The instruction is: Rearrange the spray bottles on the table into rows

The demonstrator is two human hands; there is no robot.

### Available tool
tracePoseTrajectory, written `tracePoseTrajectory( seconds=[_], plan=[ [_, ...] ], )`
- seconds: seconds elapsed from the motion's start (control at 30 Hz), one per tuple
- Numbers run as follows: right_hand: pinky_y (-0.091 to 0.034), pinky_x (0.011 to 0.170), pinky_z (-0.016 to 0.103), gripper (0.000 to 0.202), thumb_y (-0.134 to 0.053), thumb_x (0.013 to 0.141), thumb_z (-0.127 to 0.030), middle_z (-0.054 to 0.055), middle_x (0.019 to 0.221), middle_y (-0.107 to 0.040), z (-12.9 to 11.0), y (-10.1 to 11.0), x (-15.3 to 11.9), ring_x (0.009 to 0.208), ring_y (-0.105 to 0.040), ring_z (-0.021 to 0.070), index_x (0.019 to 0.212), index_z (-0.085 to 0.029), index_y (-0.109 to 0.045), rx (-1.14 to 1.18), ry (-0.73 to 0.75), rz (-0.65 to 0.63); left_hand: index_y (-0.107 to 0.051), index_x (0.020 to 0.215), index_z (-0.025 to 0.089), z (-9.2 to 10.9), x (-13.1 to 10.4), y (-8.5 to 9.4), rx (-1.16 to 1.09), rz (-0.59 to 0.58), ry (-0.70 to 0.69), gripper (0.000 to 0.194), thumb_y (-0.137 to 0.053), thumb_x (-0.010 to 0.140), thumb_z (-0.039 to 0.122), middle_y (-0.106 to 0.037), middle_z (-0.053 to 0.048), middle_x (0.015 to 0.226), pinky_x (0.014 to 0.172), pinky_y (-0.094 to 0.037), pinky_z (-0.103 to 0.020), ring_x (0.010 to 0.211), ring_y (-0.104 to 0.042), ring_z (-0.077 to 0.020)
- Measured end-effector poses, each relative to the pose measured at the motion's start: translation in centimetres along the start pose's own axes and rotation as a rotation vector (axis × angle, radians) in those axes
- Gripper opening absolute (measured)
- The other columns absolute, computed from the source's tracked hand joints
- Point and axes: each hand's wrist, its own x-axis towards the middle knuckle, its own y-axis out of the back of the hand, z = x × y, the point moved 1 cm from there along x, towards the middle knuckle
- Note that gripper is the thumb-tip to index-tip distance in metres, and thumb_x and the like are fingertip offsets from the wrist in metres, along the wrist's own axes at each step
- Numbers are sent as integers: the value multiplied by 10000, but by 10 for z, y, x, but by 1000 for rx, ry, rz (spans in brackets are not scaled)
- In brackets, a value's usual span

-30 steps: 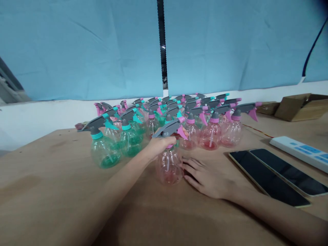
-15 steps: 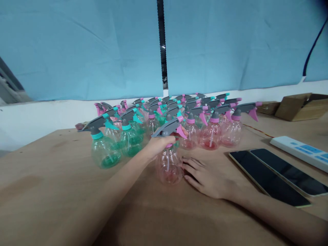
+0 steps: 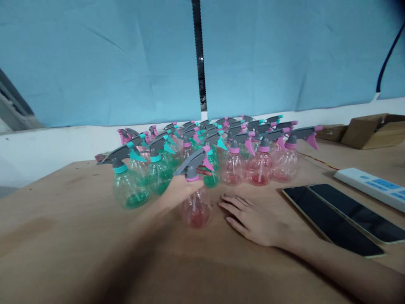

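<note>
"What is nearest?"

"The left hand (image 3: 182,188), its fingers wrapped around the neck of an upright pink spray bottle (image 3: 196,213), sprayer head on. Beside that bottle, the right hand (image 3: 261,221) lies palm-down on the wooden surface (image 3: 60,236), fingers loosely spread, gripping nothing."

"How much looks done?"

"Most, I'd judge. Just beyond the left fingers, green and pink bottles (image 3: 260,166) stand closely grouped, sprayer heads on those in front. The held bottle, in front of them, seems unfinished; I cannot tell whether others are left."
</note>
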Motion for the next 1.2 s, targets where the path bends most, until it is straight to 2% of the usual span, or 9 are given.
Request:
tracePoseTrajectory(
  seconds=[0.07, 0.13, 0.2, 0.27, 0.4, 0.53, 0.77, 1.0, 1.2],
  plan=[
    [-323, 1028, 452, 417, -355, 916, -282, 145, 1339, -449, -1, 1, 0, 1243, -387, 247, 1291, -128, -455, 1, -2, -2, -615, 880, 157, -16, -7, 6, 11, 74, -104, 199, -586, 691, 211, -647, -84, 1023, 880, -458, -391, 982, -593, -235],
    [-325, 1028, 448, 415, -357, 916, -284, 138, 1336, -453, 0, 0, 0, 1241, -389, 244, 1292, -139, -453, 14, 0, 4, -548, 1045, 164, -38, -15, 13, 86, 238, -217, 332, -595, 740, 287, -611, -96, 1097, 903, -444, -408, 1025, -578, -242],
    [-323, 1029, 447, 412, -364, 914, -287, 127, 1335, -455, 0, 0, 0, 1244, -386, 239, 1297, -160, -447, 30, 0, 10, -426, 1212, 174, -58, -23, 17, 214, 340, -335, 518, -614, 750, 311, -553, -117, 1175, 935, -425, -418, 1075, -548, -250],
    [-320, 1031, 445, 415, -367, 914, -293, 119, 1339, -452, 1, 0, 0, 1249, -379, 237, 1303, -169, -440, 31, -1, 6, -266, 1341, 177, -73, -29, 19, 350, 376, -441, 677, -603, 770, 311, -442, -151, 1294, 994, -373, -430, 1181, -462, -264],
    [-310, 1041, 427, 419, -359, 918, -291, 121, 1344, -447, 1, 0, -1, 1252, -373, 226, 1303, -148, -440, 10, 1, -14, -38, 1422, 213, -81, -31, 15, 574, 339, -487, 728, -488, 856, 298, -193, -155, 1451, 1081, -232, -467, 1344, -204, -275],
    [-307, 1044, 430, 416, -367, 917, -286, 118, 1341, -451, 0, 0, -1, 1249, -376, 223, 1304, -153, -441, 22, 1, -1, 54, 1424, 234, -76, -30, 12, 638, 280, -460, 694, -400, 900, 271, -52, -125, 1496, 1101, -167, -475, 1376, -84, -254],
    [-320, 1033, 442, 415, -369, 915, -288, 115, 1340, -453, 1, 1, -1, 1241, -387, 226, 1307, -168, -437, 30, 2, 10, -95, 1411, 322, -83, -25, 10, 761, 217, -487, 565, -325, 914, 183, 42, -65, 1502, 1078, -209, -507, 1377, -49, -287],
    [-319, 1033, 446, 417, -361, 919, -301, 111, 1355, -438, 2, -1, -2, 1255, -370, 232, 1311, -178, -434, 40, -3, 9, -52, 1420, 289, -85, -24, 8, 803, 144, -499, 652, -398, 879, 173, 102, -102, 1499, 1058, -226, -539, 1371, -21, -328],
    [-316, 1033, 444, 413, -363, 917, -297, 110, 1351, -443, 1, 0, -1, 1250, -377, 229, 1307, -180, -436, 38, -8, 0, -34, 1423, 235, -91, -22, 7, 794, 107, -433, 631, -377, 893, 227, 54, -139, 1498, 1067, -234, -516, 1373, -50, -305]
  ],
)
